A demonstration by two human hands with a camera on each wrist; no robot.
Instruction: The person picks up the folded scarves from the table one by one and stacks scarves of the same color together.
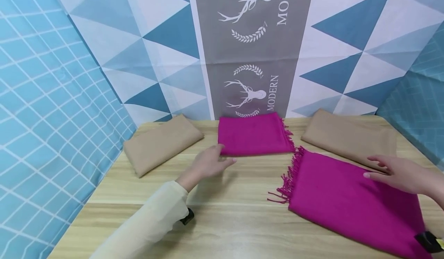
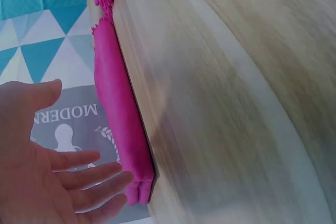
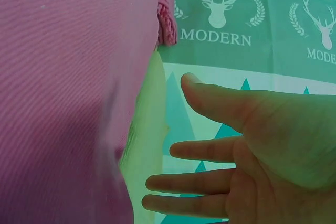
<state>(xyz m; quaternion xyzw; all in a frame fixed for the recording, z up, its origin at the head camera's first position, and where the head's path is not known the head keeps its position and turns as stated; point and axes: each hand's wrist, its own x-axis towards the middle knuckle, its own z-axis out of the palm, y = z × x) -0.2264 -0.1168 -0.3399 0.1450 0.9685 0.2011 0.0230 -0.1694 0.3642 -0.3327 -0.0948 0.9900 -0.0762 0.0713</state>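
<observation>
A small folded magenta scarf (image 1: 254,134) with a fringe on its right side lies at the back middle of the table. My left hand (image 1: 209,162) is at its front left corner, fingers loosely extended and nothing held; in the left wrist view the fingers (image 2: 100,190) overlap the scarf's end, and contact cannot be told. A larger folded magenta scarf (image 1: 350,201), fringed on the left, lies at the front right. Above its far right edge hovers my right hand (image 1: 399,174), thumb and fingers spread, holding nothing. In the right wrist view a gap shows between that hand (image 3: 236,150) and the cloth.
One folded tan cloth (image 1: 163,145) lies at the back left. Another tan cloth (image 1: 347,137) lies at the back right, partly behind the larger scarf. The wooden table (image 1: 222,220) meets a patterned fabric backdrop (image 1: 166,51) behind and a blue checked one (image 1: 45,108) at left.
</observation>
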